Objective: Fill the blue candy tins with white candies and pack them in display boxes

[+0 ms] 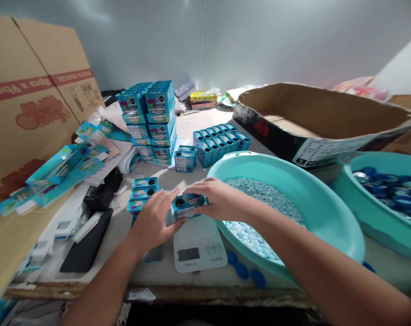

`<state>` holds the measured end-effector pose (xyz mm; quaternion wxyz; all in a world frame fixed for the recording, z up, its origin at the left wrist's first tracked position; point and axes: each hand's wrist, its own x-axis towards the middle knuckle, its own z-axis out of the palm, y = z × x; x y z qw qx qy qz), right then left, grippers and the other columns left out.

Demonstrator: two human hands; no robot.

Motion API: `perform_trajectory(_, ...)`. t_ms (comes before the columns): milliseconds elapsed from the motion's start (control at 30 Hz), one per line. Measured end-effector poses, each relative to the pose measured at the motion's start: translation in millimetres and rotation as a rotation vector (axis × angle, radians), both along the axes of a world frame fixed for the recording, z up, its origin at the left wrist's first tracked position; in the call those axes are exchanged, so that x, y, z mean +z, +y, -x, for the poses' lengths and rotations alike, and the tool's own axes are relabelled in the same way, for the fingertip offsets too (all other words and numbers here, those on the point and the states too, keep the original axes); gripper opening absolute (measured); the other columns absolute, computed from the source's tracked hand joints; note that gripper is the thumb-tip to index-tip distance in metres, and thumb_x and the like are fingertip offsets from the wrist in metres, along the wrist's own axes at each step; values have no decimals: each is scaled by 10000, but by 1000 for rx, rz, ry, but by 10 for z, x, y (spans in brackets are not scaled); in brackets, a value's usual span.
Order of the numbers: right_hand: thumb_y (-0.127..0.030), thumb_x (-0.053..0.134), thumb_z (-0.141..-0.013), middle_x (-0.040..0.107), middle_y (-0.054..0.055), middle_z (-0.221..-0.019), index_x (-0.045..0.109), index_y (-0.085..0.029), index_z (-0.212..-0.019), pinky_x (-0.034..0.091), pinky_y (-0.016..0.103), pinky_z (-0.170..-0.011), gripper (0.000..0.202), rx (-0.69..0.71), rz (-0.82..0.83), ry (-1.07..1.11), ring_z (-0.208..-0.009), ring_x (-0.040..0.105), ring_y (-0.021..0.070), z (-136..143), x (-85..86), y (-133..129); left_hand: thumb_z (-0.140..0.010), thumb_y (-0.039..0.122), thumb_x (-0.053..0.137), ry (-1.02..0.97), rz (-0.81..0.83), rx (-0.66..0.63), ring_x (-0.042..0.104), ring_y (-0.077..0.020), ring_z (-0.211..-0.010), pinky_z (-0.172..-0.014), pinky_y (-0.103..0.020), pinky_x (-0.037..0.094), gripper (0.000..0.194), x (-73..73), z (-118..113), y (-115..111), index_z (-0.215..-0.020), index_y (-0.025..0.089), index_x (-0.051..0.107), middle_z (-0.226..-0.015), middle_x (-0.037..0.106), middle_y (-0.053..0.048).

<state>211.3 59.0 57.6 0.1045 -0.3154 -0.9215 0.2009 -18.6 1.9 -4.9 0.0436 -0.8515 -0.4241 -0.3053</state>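
A small blue box (188, 204) is between my two hands, over the back part of a white digital scale (200, 246). My right hand (219, 199) grips the box's right end, thumb in front and fingers behind. At its left end, my left hand (160, 217) has thumb and index finger spread; whether they press on the box is unclear. Several similar blue boxes (142, 194) stand just left of my left hand. To the right, a turquoise basin (327, 222) holds many small pale blue and white candies (260, 235).
Behind are tall stacks of blue boxes (161, 122) and a row of open ones (214, 147). A black open carton (273, 140) and a second basin (365, 213) with blue lids stand right. A black phone-like slab (86, 246) and cardboard box (32, 104) are left.
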Motion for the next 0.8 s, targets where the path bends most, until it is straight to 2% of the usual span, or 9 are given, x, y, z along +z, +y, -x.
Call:
perform_trajectory(133, -291, 825, -846, 753, 89, -1134, 678, -196, -1249, 474, 357, -863, 439, -139, 44, 123, -1027, 701, 275, 47, 16, -92, -973, 443, 606, -106, -163, 96, 638, -301, -1194, -1078, -489, 497, 514, -44, -16, 13, -1415, 198, 508, -1272, 666, -142)
perform_trajectory(267, -510, 874, -778, 753, 63, -1008, 545, -271, -1461, 432, 301, -702, 795, -268, 18, 107, -878, 697, 256, 89, 73, -127, -952, 320, 652, -165, -240, 131, 675, -263, -1087, -960, -405, 553, 291, -46, -24, 17, -1226, 223, 646, -1158, 688, -106)
perform_trajectory(333, -525, 914, -714, 731, 32, -889, 496, -272, -1512, 394, 281, -663, 935, -235, 9, 41, -793, 675, 233, 96, 93, -111, -970, 234, 599, -176, -197, 51, 707, -214, -1015, -917, -340, 572, 200, -48, -41, 11, -1155, 227, 675, -1105, 720, -75)
perform_trajectory(433, -501, 966, -622, 677, -18, -742, 447, -247, -1546, 358, 266, -613, 1089, -163, 29, 9, -698, 637, 210, 74, 70, -67, -996, 220, 514, -226, -63, -23, 717, -202, -1075, -939, -311, 581, 244, -46, -44, -12, -1165, 212, 690, -1171, 733, -84)
perform_trajectory(500, -499, 982, -590, 655, -42, -684, 388, -215, -1575, 366, 264, -592, 1184, -97, 129, 49, -650, 628, 201, 43, 12, -37, -1012, 285, 481, -241, 38, -50, 697, -226, -1151, -978, -339, 578, 295, -37, -29, -40, -1211, 203, 682, -1227, 719, -102)
perform_trajectory(567, -531, 973, -597, 678, -34, -700, 314, -173, -1600, 412, 266, -598, 1253, 0, 287, 149, -643, 643, 196, 14, -59, -15, -973, 446, 574, -238, 125, -78, 657, -278, -1237, -1022, -394, 570, 427, -30, -33, -73, -1310, 191, 633, -1305, 683, -133)
perform_trajectory(667, -663, 838, -740, 706, 10, -760, 307, -139, -1588, 499, 290, -640, 1130, 122, 472, 372, -697, 681, 206, -17, -120, 9, -768, 582, 801, -224, 171, -56, 592, -344, -1324, -1063, -458, 553, 830, -30, -119, -103, -1438, 180, 520, -1420, 600, -175)
perform_trajectory(733, -701, 639, -907, 695, 21, -752, 379, -147, -1547, 534, 311, -681, 885, 79, 457, 511, -729, 689, 208, -43, -104, 44, -826, 441, 783, -239, 143, -1, 614, -314, -1301, -1063, -443, 554, 666, -15, -183, -107, -1395, 188, 547, -1382, 620, -161)
perform_trajectory(800, -631, 475, -1025, 711, 50, -808, 418, -165, -1525, 553, 344, -764, 686, -95, 297, 565, -802, 700, 218, -92, -64, 120, -892, 268, 692, -261, 125, 53, 657, -265, -1236, -1049, -412, 562, 467, 34, -174, -119, -1342, 205, 584, -1301, 672, -125)
